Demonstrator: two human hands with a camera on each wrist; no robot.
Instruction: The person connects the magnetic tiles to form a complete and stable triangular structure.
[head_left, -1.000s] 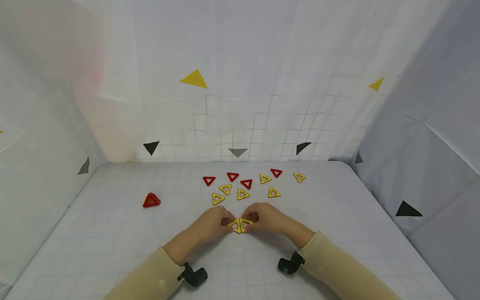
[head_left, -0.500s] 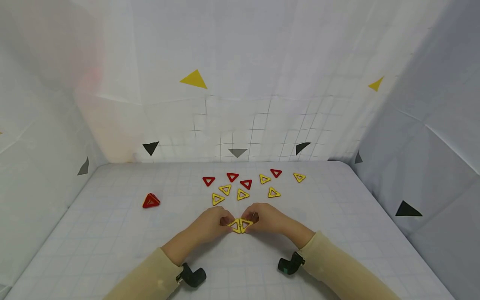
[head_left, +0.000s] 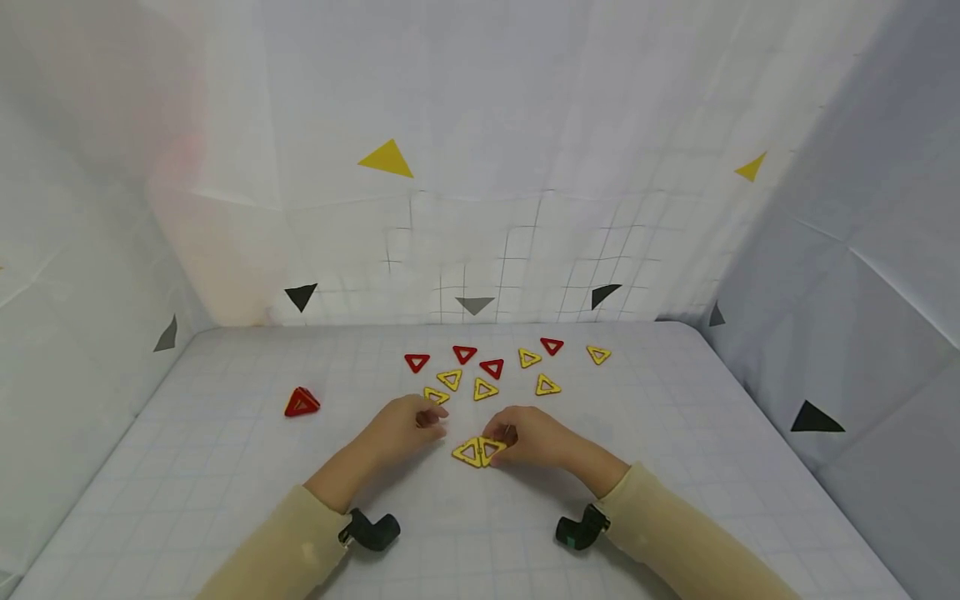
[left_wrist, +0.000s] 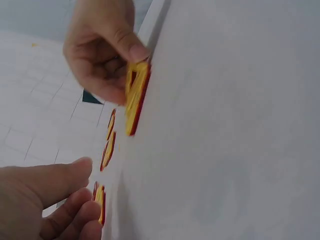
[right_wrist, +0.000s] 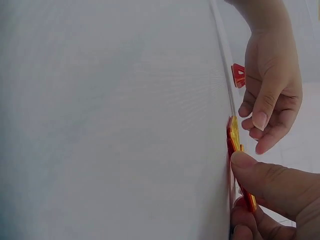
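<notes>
Two triangular magnetic tiles [head_left: 468, 452], yellow on top with red undersides, lie edge to edge in front of the person. Thumb and fingers of the right hand [head_left: 534, 437] pinch the right-hand tile; the right wrist view shows the thumb [right_wrist: 245, 160] on its face. Apart from the pair, to its left, the left hand [head_left: 405, 427] hovers with loosely bent fingers and nothing between them. Just beyond its fingertips lies another yellow triangular tile [head_left: 435, 395], partly covered by the hand.
Several loose yellow tiles [head_left: 484, 389] and red tiles [head_left: 492, 367] are scattered farther back on the white table [head_left: 225, 483]. A small red pyramid of tiles [head_left: 302, 402] stands at left. White cloth walls [head_left: 480, 100] enclose the table's back and sides.
The left hand has let go of the left yellow tile and moved left and slightly back. The right hand keeps its pinch, and the joined pair stays put.
</notes>
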